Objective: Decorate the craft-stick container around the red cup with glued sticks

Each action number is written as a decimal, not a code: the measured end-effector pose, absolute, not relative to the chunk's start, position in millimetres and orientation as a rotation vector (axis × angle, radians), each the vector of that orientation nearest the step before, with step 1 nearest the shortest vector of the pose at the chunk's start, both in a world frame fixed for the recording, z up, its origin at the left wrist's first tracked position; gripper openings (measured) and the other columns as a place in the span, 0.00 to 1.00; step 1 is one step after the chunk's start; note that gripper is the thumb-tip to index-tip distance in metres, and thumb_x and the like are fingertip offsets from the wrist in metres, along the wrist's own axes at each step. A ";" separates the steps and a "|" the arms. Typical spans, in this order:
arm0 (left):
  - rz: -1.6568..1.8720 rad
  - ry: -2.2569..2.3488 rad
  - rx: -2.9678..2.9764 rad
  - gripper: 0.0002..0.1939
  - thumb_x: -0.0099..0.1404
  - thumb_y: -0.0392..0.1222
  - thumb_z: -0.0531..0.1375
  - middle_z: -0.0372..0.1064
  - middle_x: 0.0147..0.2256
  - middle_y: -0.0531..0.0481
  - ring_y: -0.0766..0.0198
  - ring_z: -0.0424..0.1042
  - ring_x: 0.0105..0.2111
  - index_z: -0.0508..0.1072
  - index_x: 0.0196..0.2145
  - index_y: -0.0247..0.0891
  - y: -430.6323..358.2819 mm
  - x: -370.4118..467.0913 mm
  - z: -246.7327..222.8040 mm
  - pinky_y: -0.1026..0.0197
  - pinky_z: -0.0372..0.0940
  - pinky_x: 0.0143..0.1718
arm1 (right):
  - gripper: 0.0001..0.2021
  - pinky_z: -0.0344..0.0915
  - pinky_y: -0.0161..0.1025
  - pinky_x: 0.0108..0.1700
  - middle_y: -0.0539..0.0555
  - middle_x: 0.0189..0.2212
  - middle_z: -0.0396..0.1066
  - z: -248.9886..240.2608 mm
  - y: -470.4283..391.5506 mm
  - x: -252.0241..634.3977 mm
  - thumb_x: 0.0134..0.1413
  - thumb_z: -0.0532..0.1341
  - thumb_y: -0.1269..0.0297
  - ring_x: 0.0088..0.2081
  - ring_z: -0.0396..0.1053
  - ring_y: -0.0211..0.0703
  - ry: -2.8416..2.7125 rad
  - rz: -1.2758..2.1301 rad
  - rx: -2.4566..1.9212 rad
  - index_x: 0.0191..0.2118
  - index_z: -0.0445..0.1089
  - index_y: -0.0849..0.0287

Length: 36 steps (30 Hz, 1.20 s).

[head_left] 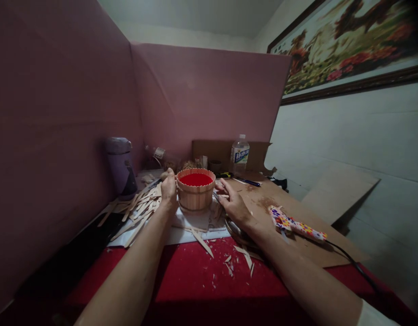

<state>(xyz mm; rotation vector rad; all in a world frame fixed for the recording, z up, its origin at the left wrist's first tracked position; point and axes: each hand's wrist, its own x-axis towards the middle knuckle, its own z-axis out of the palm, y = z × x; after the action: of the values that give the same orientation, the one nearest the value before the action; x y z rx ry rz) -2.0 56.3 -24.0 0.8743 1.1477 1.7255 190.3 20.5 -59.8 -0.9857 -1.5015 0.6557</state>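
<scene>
A small wooden bucket (196, 199) made of upright craft sticks, with a scalloped rim and a red inside, stands upright on white paper (182, 235). My left hand (168, 189) is against its left side, thumb up, the other fingers partly hidden; it appears to steady the bucket. On the right, my right hand (235, 202) is beside the bucket with its fingers apart, close to the wall. Whether the fingertips touch it is unclear. Under my right wrist lies a dark rounded object (241, 231), partly covered.
Loose craft sticks (144, 206) pile up at left near a purple tumbler (121, 167). Cut scraps (229, 262) litter the red cloth (192, 280). A flower-patterned glue gun (297, 224) with a cord lies on cardboard (307, 251). Behind stand a plastic bottle (240, 156) and a pen (251, 182).
</scene>
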 end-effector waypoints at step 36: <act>1.627 0.992 0.828 0.33 0.56 0.70 0.52 0.77 0.32 0.41 0.52 0.76 0.38 0.77 0.34 0.36 57.1 3.1 -27.6 0.54 0.71 0.35 | 0.34 0.63 0.48 0.55 0.62 0.56 0.65 -66.3 21.6 186.2 0.46 0.58 0.69 0.55 0.65 0.49 -1.633 0.778 -0.903 0.63 0.54 0.60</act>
<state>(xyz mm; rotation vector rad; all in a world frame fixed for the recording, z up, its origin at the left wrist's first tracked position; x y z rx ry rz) 3.1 57.1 -27.6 0.8280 0.9917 1.6273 186.2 21.6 -66.3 -0.9025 -1.6331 0.7782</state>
